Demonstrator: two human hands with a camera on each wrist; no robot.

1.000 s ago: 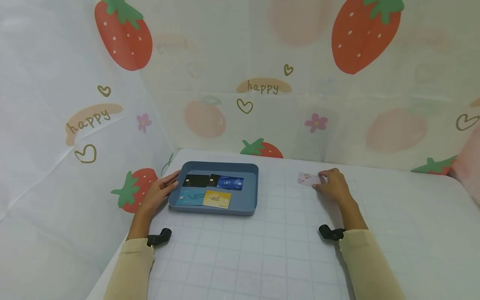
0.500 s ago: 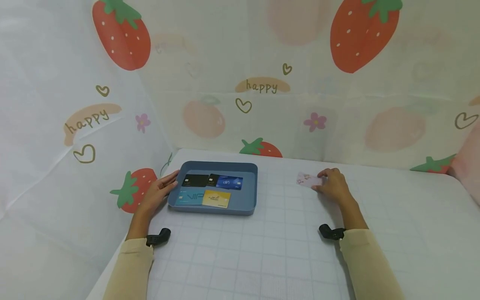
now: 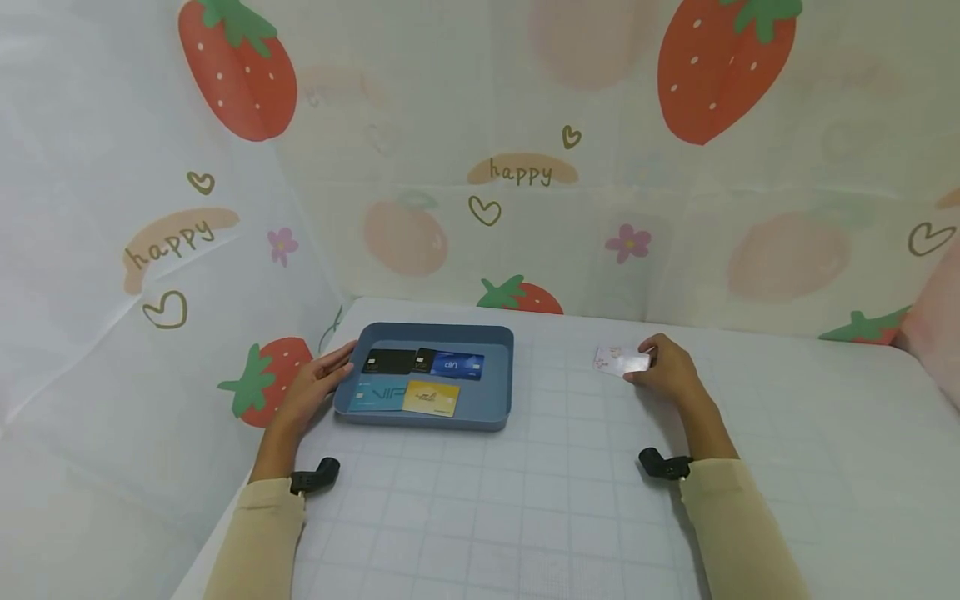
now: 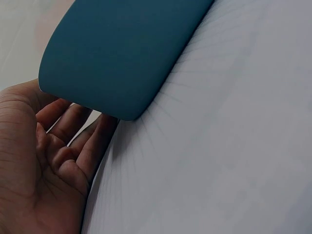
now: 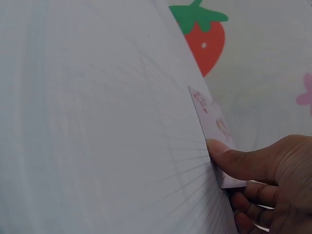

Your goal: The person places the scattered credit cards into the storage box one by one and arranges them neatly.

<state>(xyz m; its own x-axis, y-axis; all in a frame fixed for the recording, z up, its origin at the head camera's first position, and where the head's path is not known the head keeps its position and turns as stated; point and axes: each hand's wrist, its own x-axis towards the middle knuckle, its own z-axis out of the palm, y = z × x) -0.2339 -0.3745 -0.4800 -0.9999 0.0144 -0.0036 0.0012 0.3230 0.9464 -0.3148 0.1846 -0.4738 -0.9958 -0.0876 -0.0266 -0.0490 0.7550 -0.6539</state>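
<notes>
My right hand (image 3: 665,367) pinches a pale pink card (image 3: 617,359) with small reddish prints, its thumb on the near edge. In the right wrist view the thumb lies against the card (image 5: 214,122), and its corner near the fingers looks raised. At the left, my left hand (image 3: 309,392) rests against the left side of a blue tray (image 3: 487,408), fingers mostly extended. The left wrist view shows the fingers beside the tray's outer wall (image 4: 107,58). Inside the tray lie a black card (image 3: 388,361), a blue card (image 3: 459,366), a light blue VIP card (image 3: 377,395) and a yellow card (image 3: 432,398).
The white gridded cloth (image 3: 525,500) covers the table. Behind it hangs a strawberry-printed curtain (image 3: 540,242), which also runs down the left side. The blue card overlaps another dark card (image 3: 422,361) in the tray.
The pink card has tilted slightly and now catches the light, and the right fingers have shifted a little on it. The left hand and tray stay in place.
</notes>
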